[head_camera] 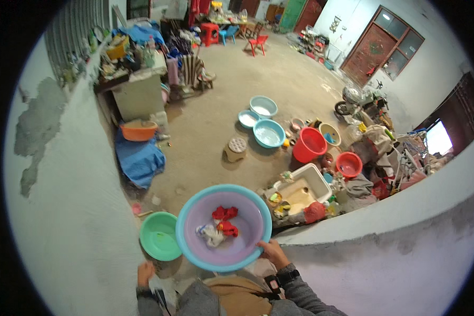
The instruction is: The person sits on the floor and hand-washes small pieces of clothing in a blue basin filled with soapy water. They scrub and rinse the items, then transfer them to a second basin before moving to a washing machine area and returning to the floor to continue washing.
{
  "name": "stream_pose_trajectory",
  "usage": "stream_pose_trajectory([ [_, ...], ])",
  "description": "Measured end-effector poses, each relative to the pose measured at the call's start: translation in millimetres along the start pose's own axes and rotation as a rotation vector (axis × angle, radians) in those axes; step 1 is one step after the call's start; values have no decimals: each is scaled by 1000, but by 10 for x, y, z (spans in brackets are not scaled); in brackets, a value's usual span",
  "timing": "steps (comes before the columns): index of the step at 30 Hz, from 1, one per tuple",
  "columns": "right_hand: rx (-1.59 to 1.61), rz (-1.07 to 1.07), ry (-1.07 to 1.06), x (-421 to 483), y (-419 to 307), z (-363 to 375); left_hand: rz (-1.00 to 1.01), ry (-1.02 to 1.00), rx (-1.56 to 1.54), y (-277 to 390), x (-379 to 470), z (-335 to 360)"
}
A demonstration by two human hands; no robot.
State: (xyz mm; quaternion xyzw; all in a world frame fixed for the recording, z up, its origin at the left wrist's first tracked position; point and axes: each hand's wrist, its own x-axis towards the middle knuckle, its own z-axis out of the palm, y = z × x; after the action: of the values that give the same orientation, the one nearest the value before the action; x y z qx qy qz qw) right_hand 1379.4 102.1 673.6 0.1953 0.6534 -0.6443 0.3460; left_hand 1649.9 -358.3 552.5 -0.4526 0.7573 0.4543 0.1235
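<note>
My right hand (pixel 274 253) grips the rim of a large plastic basin at its lower right. This basin (pixel 195 252) has a light blue rim and a lilac inside. In it lie crumpled red cloths (pixel 226 213) and a whitish cloth piece (pixel 211 234) with blue marks. My left hand (pixel 145 272) is lower left, apart from the basin, with its fingers partly curled; nothing shows in it. Nearest to that hand is a green plastic basin (pixel 158 239) with a little something at its bottom. The large basin overlaps the green one's right edge.
Ahead on the concrete floor stand a light blue basin (pixel 268 133), a perforated-top stool (pixel 236 149) and a red bucket (pixel 309 144). A white tub (pixel 318 177) lies among clutter at right. White walls flank me. A blue sheet (pixel 140 160) lies left.
</note>
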Motion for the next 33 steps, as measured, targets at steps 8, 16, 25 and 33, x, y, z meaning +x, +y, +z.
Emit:
stream_pose_trajectory([
  [8,164,42,244,880,-883,-132,568,-298,-98,3569,2189,604],
  [16,164,-22,187,2590,-1905,-435,174,-445,42,5281,2950,1163],
  [25,253,7,232,3506,-3121,-835,77,-492,39,6963,3878,1562],
  [33,407,-53,533,4275,-3582,-1636,-45,-900,189,8715,4949,3254],
])
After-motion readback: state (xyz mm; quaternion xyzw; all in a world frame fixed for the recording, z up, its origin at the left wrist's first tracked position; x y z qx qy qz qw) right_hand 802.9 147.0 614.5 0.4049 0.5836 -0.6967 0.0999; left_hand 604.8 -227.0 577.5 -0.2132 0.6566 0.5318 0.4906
